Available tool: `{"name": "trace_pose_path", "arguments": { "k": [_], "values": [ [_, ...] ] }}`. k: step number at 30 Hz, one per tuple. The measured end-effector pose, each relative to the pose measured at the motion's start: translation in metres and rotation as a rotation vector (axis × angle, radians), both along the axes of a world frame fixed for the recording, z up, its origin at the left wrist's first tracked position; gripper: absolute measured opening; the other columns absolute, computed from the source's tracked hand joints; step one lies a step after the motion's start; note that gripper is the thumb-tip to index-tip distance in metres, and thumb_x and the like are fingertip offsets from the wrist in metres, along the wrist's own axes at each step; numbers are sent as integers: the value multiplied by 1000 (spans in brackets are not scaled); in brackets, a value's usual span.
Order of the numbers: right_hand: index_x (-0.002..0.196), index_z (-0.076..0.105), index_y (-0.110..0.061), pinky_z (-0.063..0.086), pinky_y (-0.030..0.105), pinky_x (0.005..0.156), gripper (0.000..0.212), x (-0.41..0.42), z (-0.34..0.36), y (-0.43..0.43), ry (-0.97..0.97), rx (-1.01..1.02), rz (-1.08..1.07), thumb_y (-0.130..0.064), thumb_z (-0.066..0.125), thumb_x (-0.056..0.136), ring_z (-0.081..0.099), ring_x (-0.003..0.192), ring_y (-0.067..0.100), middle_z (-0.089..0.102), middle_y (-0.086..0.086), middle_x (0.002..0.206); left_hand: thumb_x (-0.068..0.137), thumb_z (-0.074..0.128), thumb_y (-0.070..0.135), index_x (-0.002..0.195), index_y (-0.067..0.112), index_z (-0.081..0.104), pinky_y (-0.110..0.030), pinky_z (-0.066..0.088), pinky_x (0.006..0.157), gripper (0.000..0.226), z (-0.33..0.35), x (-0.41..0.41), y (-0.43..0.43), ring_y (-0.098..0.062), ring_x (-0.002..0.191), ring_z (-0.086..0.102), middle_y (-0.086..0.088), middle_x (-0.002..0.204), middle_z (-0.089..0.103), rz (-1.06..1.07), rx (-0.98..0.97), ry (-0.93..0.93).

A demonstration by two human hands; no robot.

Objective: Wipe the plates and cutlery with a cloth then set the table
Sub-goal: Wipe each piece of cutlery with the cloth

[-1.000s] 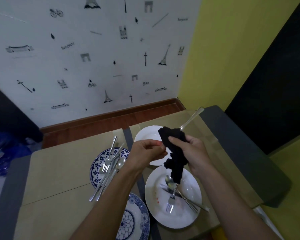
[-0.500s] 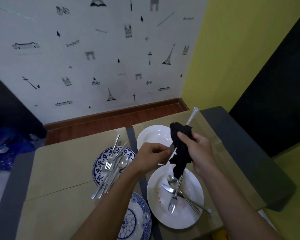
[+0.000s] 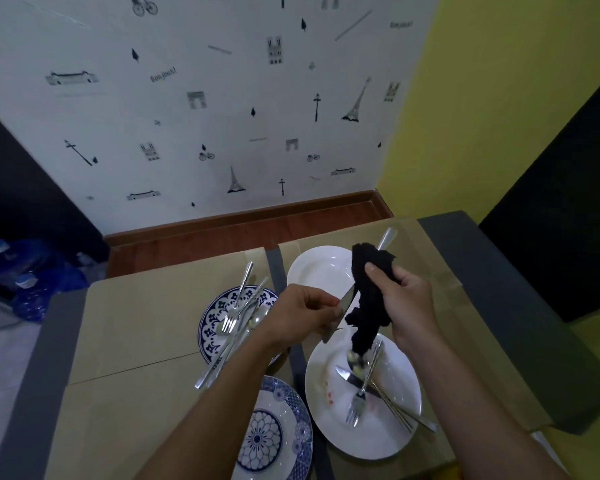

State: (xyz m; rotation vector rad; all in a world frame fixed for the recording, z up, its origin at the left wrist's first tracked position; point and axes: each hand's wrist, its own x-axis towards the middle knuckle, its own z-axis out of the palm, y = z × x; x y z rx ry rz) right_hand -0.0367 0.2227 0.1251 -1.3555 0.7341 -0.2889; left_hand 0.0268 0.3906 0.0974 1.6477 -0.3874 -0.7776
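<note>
Black cloth (image 3: 371,282) wraps the knife (image 3: 386,238), held up over the smeared white plate (image 3: 388,441). The right hand (image 3: 407,299) squeezes the cloth and the left hand (image 3: 302,317) pinches the blade. Early going, I'd say: more cutlery (image 3: 359,400) waits on that plate, and nothing is laid out yet.

The cloth (image 3: 366,320) is black. The far plate (image 3: 312,271) is plain white; the near white plate (image 3: 399,375) bears what look like reddish smears. The left plate (image 3: 212,327) and the nearest plate (image 3: 278,441) carry blue floral patterns. The surface (image 3: 136,323) is tan with grey strips.
</note>
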Motion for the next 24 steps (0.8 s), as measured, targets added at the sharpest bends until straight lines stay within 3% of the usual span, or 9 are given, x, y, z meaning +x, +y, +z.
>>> {"name": "trace_pose_path", "arguments": {
  "k": [3, 5, 8, 10, 12, 14, 18, 21, 24],
  "values": [
    [101, 77, -18, 59, 38, 50, 9, 4, 5, -1, -50, 35, -60, -13, 71, 96, 71, 53, 23, 76, 4, 78, 92, 68, 8, 95, 8, 79, -33, 58, 78, 11, -8, 8, 12, -25, 71, 66, -18, 84, 75, -37, 72, -54],
    [100, 77, -19, 59, 39, 49, 9, 6, 4, -1, -63, 34, -83, -12, 71, 96, 69, 50, 25, 75, 8, 81, 92, 68, 8, 97, 9, 79, -32, 59, 79, 12, -15, 13, 21, -30, 75, 69, -16, 86, 76, -37, 92, -52],
    [97, 79, -20, 61, 51, 54, 9, 8, -4, 0, -58, 51, -100, -14, 73, 95, 69, 55, 40, 77, 9, 85, 92, 69, 11, 102, 14, 79, -34, 61, 84, 14, -30, 22, 33, -26, 88, 73, -3, 91, 78, -22, 146, -47],
    [98, 80, -21, 62, 60, 61, 9, 10, -11, 0, -42, 60, -106, -14, 74, 95, 71, 63, 47, 79, 4, 84, 92, 69, 11, 102, 14, 79, -29, 59, 79, 14, -38, 27, 41, -18, 82, 73, 0, 87, 78, 3, 175, -42],
    [97, 80, -23, 62, 62, 72, 9, 11, -16, -2, -14, 38, -104, -16, 75, 94, 75, 81, 45, 80, 1, 88, 91, 70, 10, 99, 10, 79, -34, 60, 75, 12, -48, 34, 51, -20, 73, 71, -6, 82, 76, 91, 182, -8],
    [98, 80, -23, 62, 62, 73, 9, 11, -19, -2, 12, 33, -81, -17, 76, 93, 75, 83, 43, 80, 6, 92, 90, 71, 7, 93, 9, 79, -41, 61, 72, 9, -62, 40, 62, -29, 67, 69, -14, 78, 74, 200, 199, 32],
    [98, 78, -17, 62, 44, 51, 8, 11, -25, 0, 57, 74, -37, -13, 73, 94, 70, 54, 29, 75, 12, 91, 86, 76, 6, 80, 28, 80, -49, 62, 78, 23, -97, 58, 80, -31, 72, 74, -5, 75, 76, 441, 343, 5],
    [96, 81, -15, 61, 63, 62, 6, 12, -34, -1, 71, 95, -19, -14, 76, 93, 67, 60, 37, 72, 13, 85, 86, 76, 14, 97, 19, 80, -35, 60, 77, 13, -111, 70, 88, -16, 69, 71, 2, 80, 76, 533, 492, -72],
    [95, 79, -10, 60, 63, 55, 5, 12, -39, -1, 84, 108, -18, -11, 74, 93, 63, 49, 38, 68, 14, 83, 87, 74, 15, 105, 12, 79, -22, 48, 69, 18, -114, 81, 92, -9, 66, 63, 0, 81, 71, 554, 593, -147]
  ]
}}
